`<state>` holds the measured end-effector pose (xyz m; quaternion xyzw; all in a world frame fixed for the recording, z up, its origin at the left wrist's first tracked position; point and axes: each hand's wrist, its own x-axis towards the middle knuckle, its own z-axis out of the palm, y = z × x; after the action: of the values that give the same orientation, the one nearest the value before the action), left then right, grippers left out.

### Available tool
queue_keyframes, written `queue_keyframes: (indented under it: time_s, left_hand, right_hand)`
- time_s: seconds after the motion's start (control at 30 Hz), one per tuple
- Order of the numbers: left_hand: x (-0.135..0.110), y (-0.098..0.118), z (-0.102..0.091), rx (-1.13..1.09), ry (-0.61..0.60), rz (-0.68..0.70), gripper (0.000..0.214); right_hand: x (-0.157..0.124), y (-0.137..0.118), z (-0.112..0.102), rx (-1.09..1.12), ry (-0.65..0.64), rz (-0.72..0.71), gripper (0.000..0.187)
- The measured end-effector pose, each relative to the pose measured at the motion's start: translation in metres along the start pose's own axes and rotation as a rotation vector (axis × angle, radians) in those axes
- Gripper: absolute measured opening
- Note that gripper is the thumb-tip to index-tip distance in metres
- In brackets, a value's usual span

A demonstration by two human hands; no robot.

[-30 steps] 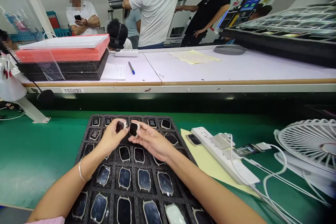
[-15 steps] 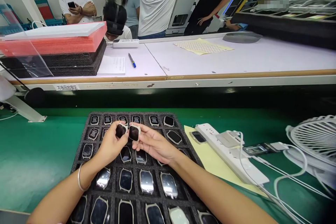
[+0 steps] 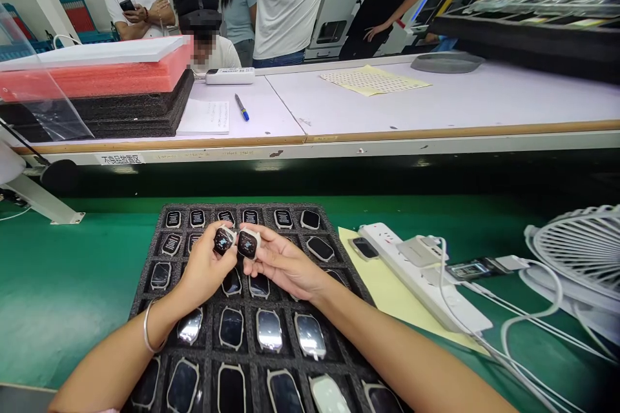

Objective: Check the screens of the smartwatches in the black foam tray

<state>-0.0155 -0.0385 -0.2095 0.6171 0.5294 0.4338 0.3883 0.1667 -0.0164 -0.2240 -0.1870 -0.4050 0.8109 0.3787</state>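
Screens are lighting now; left hand (image 3: pixel 206 271) and right hand (image 3: pixel 281 264) are each pinching a smartwatch (image 3: pixel 223 241) over the watch-filled foam tray (image 3: pixel 210 342), green mat (image 3: pixel 72 284) at 9 o'clock.

Two held watches (image 3: pixel 223 241) (image 3: pixel 247 244), one tray (image 3: pixel 210 348), one fan (image 3: pixel 576 251), one pen (image 3: pixel 241 107).

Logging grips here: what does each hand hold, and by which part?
Left hand pinches a first watch body by its side edges; right hand pinches a second watch body the same way.
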Motion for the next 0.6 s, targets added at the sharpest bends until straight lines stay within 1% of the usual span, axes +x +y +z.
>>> queue_keyframes:
  time_s: [0.23, 0.37, 0.6]
  left_hand:
    - [-0.0008, 0.0011, -0.0004, -0.072, -0.004, 0.013, 0.040]
    - [-0.0006, 0.0004, -0.0003, -0.045, -0.016, 0.001, 0.041]
    - [-0.0003, -0.0017, 0.0010, -0.077, 0.012, 0.005, 0.043]
  right_hand:
    - [0.0004, 0.0000, -0.0001, 0.016, -0.031, -0.013, 0.054]
    - [-0.0001, 0.0007, -0.0003, 0.012, -0.024, -0.004, 0.055]
    - [-0.0001, 0.0014, -0.0014, 0.005, -0.030, -0.003, 0.057]
